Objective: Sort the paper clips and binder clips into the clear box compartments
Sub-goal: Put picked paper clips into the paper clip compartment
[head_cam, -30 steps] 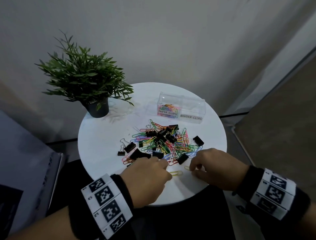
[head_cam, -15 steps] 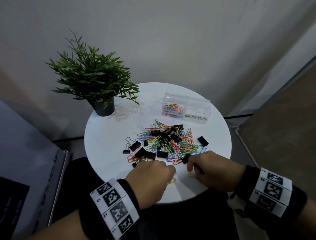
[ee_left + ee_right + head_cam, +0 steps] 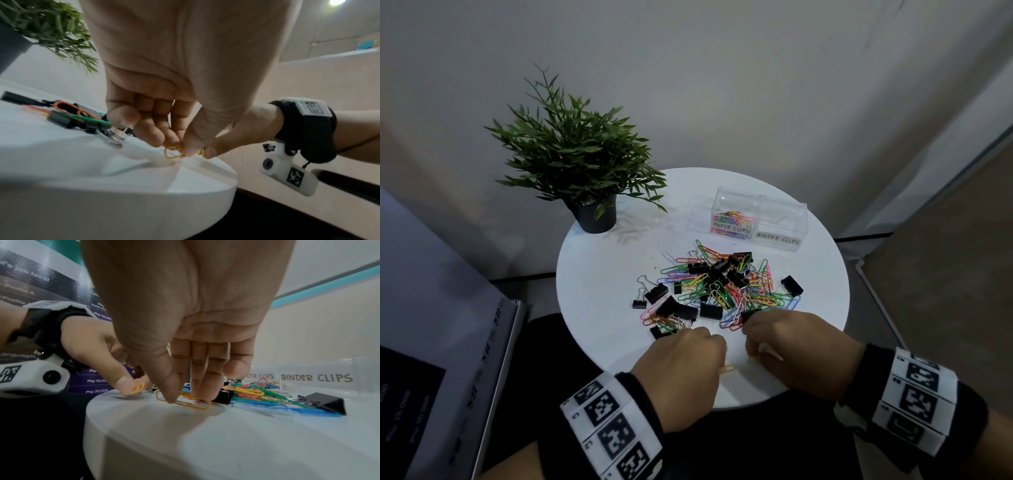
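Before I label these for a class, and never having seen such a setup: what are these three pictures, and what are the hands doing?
No machine here: a person wears a head camera and one camera on each wrist. The wide picture looks down from the head at a round white table. The other two look along each palm.

On the table lie a mixed pile of clips, a potted plant and a clear box; only its paper clips compartment holds clips.

The left hand pinches a yellow paper clip. The right hand has thumb and fingertips on another yellow clip lying on the table.
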